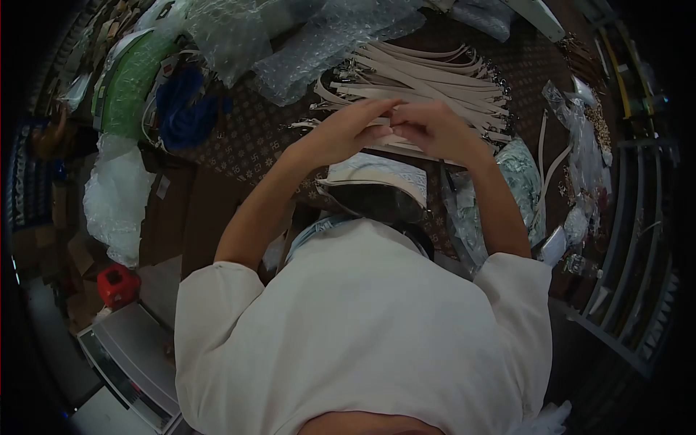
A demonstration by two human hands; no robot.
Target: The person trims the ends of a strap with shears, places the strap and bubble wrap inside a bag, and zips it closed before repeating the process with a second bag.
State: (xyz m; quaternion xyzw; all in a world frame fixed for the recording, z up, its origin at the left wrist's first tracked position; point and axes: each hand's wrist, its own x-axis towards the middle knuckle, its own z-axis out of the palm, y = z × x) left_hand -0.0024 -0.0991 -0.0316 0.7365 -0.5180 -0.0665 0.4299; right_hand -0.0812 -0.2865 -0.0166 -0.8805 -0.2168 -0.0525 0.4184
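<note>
My left hand (353,130) and my right hand (433,129) meet above the near edge of a pile of pale straps (428,80) on the patterned brown table. The fingers of both hands are bent and pressed together at the tips. Whatever lies between them is too small to make out. Metal clasps show at the ends of the straps. Just below my hands, close to my body, rests a pale pouch (380,174) with a dark opening facing me.
Bubble wrap (312,54) covers the table's far side. A blue cloth (181,109) and a green wrapped item (130,87) lie at the left. Clear plastic bags (516,181) and chains (600,130) are at the right. A red object (118,285) sits lower left.
</note>
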